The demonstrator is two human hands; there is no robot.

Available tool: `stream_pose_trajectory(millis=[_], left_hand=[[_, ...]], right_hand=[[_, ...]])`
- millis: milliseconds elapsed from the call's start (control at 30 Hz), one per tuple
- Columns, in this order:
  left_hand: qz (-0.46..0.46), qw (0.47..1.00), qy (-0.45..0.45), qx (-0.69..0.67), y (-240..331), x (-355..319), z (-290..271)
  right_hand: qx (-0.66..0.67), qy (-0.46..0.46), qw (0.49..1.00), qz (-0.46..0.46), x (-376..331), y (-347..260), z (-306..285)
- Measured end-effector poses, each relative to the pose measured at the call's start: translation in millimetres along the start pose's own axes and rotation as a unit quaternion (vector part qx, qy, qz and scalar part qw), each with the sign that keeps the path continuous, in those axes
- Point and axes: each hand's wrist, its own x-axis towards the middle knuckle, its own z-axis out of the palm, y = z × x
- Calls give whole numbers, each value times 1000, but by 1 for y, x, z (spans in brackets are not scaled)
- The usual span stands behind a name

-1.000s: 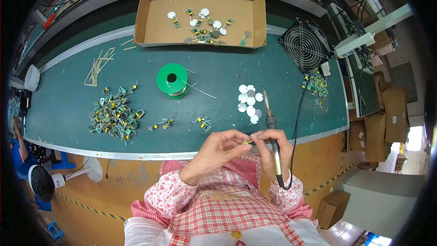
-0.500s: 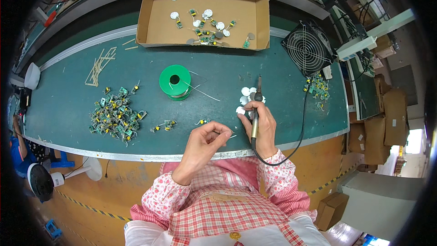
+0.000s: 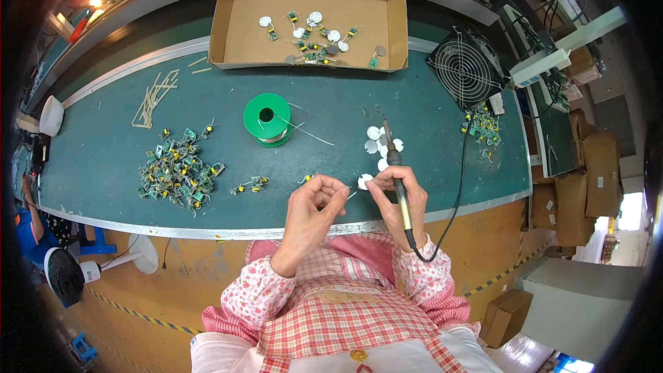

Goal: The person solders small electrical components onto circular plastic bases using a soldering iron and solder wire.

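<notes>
While my left hand (image 3: 314,200) pinches a tiny part in closed fingers just above the table's (image 3: 110,145) near edge, my right hand (image 3: 399,197) grips the soldering iron (image 3: 395,166), its tip by the white discs (image 3: 381,144). Judging by the layout, some finished pieces lie in the cardboard box (image 3: 242,27), yet a large heap of small circuit boards (image 3: 176,173) remains, with the green solder spool (image 3: 266,117) between.

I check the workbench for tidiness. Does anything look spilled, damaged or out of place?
Nothing looks damaged or spilled. The green solder spool has a loose wire end trailing right, and thin sticks lie scattered. The right hand holds the soldering iron; the left hand pinches something small.
</notes>
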Motion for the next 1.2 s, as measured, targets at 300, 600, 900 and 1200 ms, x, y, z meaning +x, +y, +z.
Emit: stream_pose_trajectory(millis=[300, 600, 900, 1200], left_hand=[[-1, 1000, -19, -18, 10, 3, 9], [62, 997, -23, 34, 13, 3, 9], [99, 993, -21, 65, 14, 0, 9], [70, 996, -34, 42, 13, -1, 7]], right_hand=[[70, 36, 997, 0, -5, -16, -1], [30, 21, 999, -40, -4, -24, -4], [16, 13, 998, -53, -6, -26, -7], [7, 5, 998, -63, -8, -29, -9]])
